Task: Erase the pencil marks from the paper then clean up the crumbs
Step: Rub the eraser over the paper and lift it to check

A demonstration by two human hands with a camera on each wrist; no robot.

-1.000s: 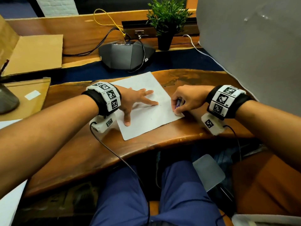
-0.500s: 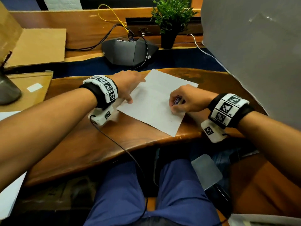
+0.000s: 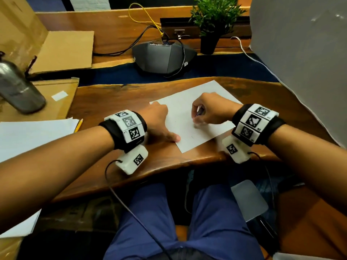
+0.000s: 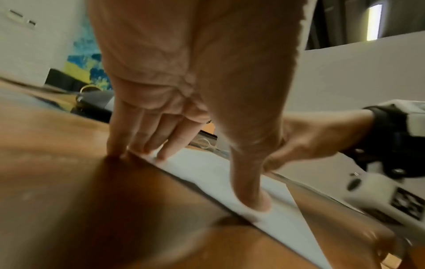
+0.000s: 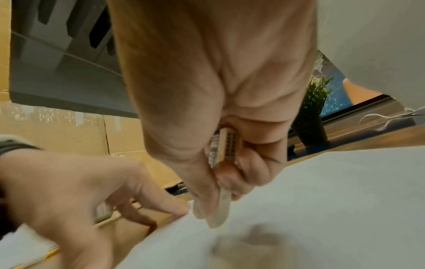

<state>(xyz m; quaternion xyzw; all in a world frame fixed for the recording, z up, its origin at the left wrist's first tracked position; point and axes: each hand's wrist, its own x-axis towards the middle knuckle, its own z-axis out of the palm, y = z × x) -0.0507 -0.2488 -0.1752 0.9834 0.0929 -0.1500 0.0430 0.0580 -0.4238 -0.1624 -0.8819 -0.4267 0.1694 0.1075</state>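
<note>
A white sheet of paper lies askew on the wooden desk. My left hand presses it down at its left edge, with fingers and thumb spread and straight. My right hand is over the middle of the sheet and grips a white eraser in a printed sleeve. The eraser's bare end touches the paper, and it is blurred. A faint short pencil mark shows near the sheet's front edge. No crumbs can be made out.
A stack of white sheets with a yellow pencil and a grey bottle lie to the left. Behind are a black conference speaker, cables and a potted plant. A grey panel stands at the right. The desk's front edge is close.
The paper has turned and shifted. My left hand moved from the sheet's middle to its left edge. My right hand carried the eraser from the right edge onto the middle.
</note>
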